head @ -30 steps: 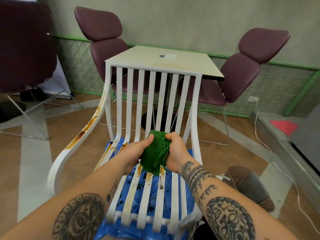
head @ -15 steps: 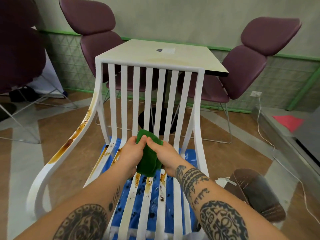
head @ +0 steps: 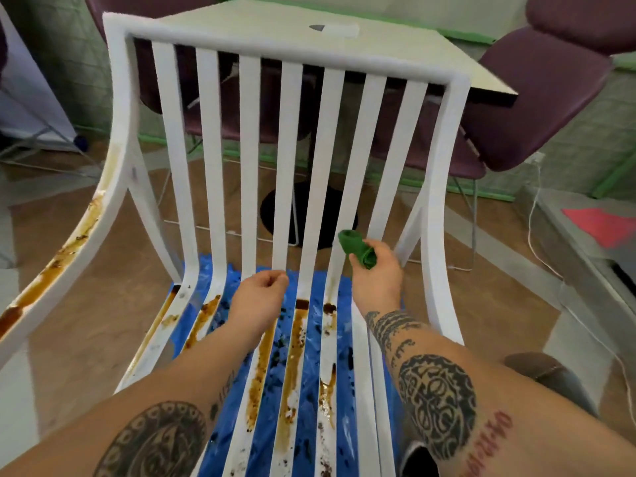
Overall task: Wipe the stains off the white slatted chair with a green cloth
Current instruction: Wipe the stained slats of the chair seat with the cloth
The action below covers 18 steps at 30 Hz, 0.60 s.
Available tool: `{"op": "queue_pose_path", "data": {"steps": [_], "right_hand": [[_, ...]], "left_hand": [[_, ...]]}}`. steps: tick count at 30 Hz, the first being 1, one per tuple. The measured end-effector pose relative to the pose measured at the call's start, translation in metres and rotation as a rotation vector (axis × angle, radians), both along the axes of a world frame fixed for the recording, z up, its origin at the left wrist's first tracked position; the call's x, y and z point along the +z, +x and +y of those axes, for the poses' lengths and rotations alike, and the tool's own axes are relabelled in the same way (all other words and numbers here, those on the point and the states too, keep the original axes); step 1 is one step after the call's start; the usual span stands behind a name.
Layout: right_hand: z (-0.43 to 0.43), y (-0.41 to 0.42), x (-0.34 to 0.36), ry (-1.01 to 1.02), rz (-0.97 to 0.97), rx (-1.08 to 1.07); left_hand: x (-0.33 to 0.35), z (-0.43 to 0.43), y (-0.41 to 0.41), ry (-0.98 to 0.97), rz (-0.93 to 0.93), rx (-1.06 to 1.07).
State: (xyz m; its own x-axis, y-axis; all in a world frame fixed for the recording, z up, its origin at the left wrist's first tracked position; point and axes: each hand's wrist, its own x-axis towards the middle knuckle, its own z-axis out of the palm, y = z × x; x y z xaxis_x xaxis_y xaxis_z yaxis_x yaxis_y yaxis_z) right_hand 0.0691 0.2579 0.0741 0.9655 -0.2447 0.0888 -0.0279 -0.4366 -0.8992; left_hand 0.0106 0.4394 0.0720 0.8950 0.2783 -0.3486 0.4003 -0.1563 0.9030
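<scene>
Gripping a soft, rolled green cloth [head: 358, 251], the right hand [head: 377, 273] is by the smooth white slatted chair [head: 249, 132] with brown stains [head: 292, 356]; the left hand [head: 258, 299] is curled, seemingly empty.

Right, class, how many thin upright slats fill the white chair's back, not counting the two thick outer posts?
7 slats, side by side between the outer posts; none looks hidden.

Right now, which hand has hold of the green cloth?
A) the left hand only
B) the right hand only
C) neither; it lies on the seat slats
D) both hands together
B: the right hand grips the bunched green cloth on its own, while the left hand is curled beside it and holds nothing.
</scene>
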Motion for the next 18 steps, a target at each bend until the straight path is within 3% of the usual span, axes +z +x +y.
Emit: {"op": "queue_pose_path", "data": {"steps": [2, 5, 10, 18], "right_hand": [[0.001, 0.018, -0.02, -0.24, -0.017, 0.094], [0.004, 0.034, -0.041, -0.43, -0.024, 0.164], [-0.001, 0.039, -0.062, -0.655, -0.041, 0.304], [0.01, 0.019, -0.072, -0.837, 0.248, 0.358]], "left_hand": [[-0.009, -0.005, 0.026, 0.021, 0.022, -0.063], [-0.02, -0.014, 0.057, 0.036, 0.059, -0.16], [-0.033, -0.023, 0.076, 0.031, 0.059, -0.24], [-0.029, -0.022, 0.075, 0.09, 0.08, -0.259]]}}
